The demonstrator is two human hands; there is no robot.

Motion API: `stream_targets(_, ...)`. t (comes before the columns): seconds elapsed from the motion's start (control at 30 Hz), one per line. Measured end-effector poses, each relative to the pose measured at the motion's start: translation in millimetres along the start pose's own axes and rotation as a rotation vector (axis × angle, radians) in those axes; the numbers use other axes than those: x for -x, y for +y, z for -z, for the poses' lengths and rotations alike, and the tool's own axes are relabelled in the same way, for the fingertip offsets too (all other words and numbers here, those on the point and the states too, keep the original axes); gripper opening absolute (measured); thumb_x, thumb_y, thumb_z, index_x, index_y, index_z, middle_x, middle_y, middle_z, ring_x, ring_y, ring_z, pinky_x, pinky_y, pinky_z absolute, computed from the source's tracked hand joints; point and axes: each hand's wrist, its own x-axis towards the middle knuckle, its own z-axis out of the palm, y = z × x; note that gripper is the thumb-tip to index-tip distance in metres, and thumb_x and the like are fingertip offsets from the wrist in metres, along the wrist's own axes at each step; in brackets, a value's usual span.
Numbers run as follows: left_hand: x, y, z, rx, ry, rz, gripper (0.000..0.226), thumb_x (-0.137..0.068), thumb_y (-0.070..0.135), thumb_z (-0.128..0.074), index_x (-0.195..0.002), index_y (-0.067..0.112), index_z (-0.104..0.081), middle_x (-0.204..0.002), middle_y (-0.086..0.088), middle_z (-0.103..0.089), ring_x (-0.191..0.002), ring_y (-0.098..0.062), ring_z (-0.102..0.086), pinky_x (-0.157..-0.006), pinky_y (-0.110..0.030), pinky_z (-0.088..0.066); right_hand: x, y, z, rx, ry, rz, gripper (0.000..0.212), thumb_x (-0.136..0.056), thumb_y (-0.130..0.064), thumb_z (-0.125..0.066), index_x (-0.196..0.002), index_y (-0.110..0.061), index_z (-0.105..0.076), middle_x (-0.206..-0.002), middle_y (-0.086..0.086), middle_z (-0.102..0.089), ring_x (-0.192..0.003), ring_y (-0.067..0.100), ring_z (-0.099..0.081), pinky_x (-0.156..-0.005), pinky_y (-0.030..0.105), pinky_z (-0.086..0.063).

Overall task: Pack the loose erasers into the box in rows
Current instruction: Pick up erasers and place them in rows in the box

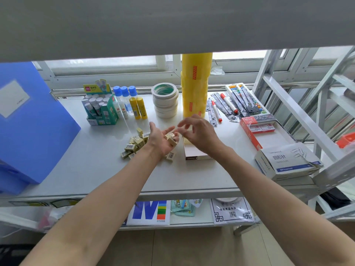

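Several small cream erasers [134,145] with barcode labels lie in a loose pile on the white shelf [96,169]. My left hand [160,140] is palm up above the pile's right side, fingers curled under a few erasers [171,139] that lie on them. One eraser [171,156] lies just below that hand. My right hand [197,134] hovers close to the right, fingers loosely bent toward the left hand's fingertips, holding nothing I can see. Under it sits the low cream box [194,155], mostly hidden by the hand and wrist.
Behind stand glue bottles [134,104], a glue-stick display box [100,110], stacked masking tape [165,100] and a tall yellow tape stack [195,85]. Markers, pens, a red box [251,131] and a paper-clip box [288,162] lie right. A blue folder [28,121] stands left.
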Motion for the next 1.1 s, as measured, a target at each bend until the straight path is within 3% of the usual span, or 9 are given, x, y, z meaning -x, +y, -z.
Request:
stream_targets(0.1, 2, 1, -2, -0.018, 0.008, 0.012, 0.092, -0.091, 0.074, -0.014, -0.122, -0.004, -0.050, -0.115, -0.018, -0.049, -0.074, -0.019, -0.047, -0.052, -0.025, -0.046, 1, -8, -1, 0.070, -0.111, 0.087, 0.032, -0.081, -0.043, -0.071, -0.111, -0.033, -0.068, -0.100, -0.008, -0.056, -0.085, 0.007, -0.054, -0.081, 0.029, -0.040)
stream_targets(0.23, 0, 3, 2, -0.058, 0.003, 0.042, 0.096, -0.087, 0.079, -0.017, -0.134, 0.000, -0.045, -0.110, -0.014, -0.052, -0.081, -0.020, -0.047, -0.067, -0.029, -0.044, 3, -9, -6, 0.175, -0.171, 0.116, 0.035, -0.084, -0.037, -0.069, -0.118, -0.033, -0.066, -0.106, -0.006, -0.053, -0.090, 0.010, -0.049, -0.087, 0.031, -0.036)
stream_targets(0.3, 2, 3, 2, -0.065, -0.046, 0.071, 0.101, -0.085, 0.081, -0.017, -0.139, 0.000, -0.042, -0.110, -0.014, -0.052, -0.081, -0.021, -0.048, -0.065, -0.031, -0.046, 3, -9, -9, 0.172, -0.199, 0.113, 0.030, -0.084, -0.034, -0.070, -0.114, -0.031, -0.068, -0.106, -0.005, -0.053, -0.094, 0.013, -0.053, -0.088, 0.031, -0.036)
stream_targets(0.4, 10, 2, -3, -0.051, -0.096, 0.091, 0.100, -0.086, 0.079, -0.017, -0.137, -0.003, -0.040, -0.100, -0.015, -0.054, -0.080, -0.025, -0.054, -0.050, -0.035, -0.054, 1, -10, -11, 0.107, -0.239, 0.088, 0.024, -0.081, -0.025, -0.072, -0.105, -0.024, -0.067, -0.101, -0.005, -0.053, -0.090, 0.016, -0.055, -0.086, 0.031, -0.042)
stream_targets(0.53, 9, 1, -4, -0.019, -0.122, 0.103, 0.089, -0.090, 0.073, -0.029, -0.134, -0.004, -0.040, -0.117, -0.018, -0.056, -0.103, -0.033, -0.060, -0.059, -0.046, -0.058, 2, -10, -8, -0.062, -0.220, 0.070, 0.022, -0.079, -0.014, -0.074, -0.098, -0.016, -0.064, -0.089, -0.007, -0.057, -0.070, 0.006, -0.052, -0.071, 0.025, -0.045)
stream_targets(0.6, 9, 1, -4, -0.098, -0.077, 0.050, 0.066, -0.098, 0.057, -0.037, -0.124, -0.003, -0.045, -0.111, -0.020, -0.057, -0.086, -0.028, -0.062, -0.055, -0.033, -0.055, 5, -8, -3, -0.281, -0.157, -0.035, 0.024, -0.080, -0.012, -0.075, -0.099, -0.011, -0.062, -0.085, -0.003, -0.062, -0.069, 0.003, -0.057, -0.066, 0.018, -0.048)
stream_targets(0.73, 12, -1, -5, -0.461, -0.015, -0.042, 0.029, -0.103, 0.031, -0.042, -0.097, 0.004, -0.052, -0.082, -0.012, -0.054, -0.062, -0.015, -0.049, -0.051, -0.023, -0.042, 9, 3, 4, -0.564, -0.094, -0.198, 0.035, -0.077, -0.017, -0.080, -0.104, -0.010, -0.059, -0.096, 0.011, -0.065, -0.087, 0.023, -0.068, -0.081, 0.033, -0.057)
stream_targets(0.83, 11, -4, -2, -0.575, -0.037, -0.039, 0.027, -0.103, 0.029, -0.043, -0.093, 0.007, -0.055, -0.071, -0.007, -0.054, -0.054, -0.014, -0.049, -0.041, -0.021, -0.040, 13, 12, 9, -0.593, -0.070, -0.248, 0.032, -0.079, -0.011, -0.077, -0.104, -0.008, -0.058, -0.097, 0.008, -0.064, -0.089, 0.019, -0.066, -0.086, 0.035, -0.056)
stream_targets(1.1, 10, -12, -1, -0.664, -0.168, -0.137, 0.026, -0.097, 0.019, -0.058, -0.113, -0.001, -0.062, -0.072, -0.003, -0.054, -0.054, -0.011, -0.047, -0.039, -0.018, -0.036, 18, 25, 14, -0.535, -0.027, -0.242, 0.029, -0.080, -0.013, -0.077, -0.104, -0.010, -0.062, -0.095, 0.004, -0.068, -0.088, 0.018, -0.066, -0.084, 0.034, -0.057)
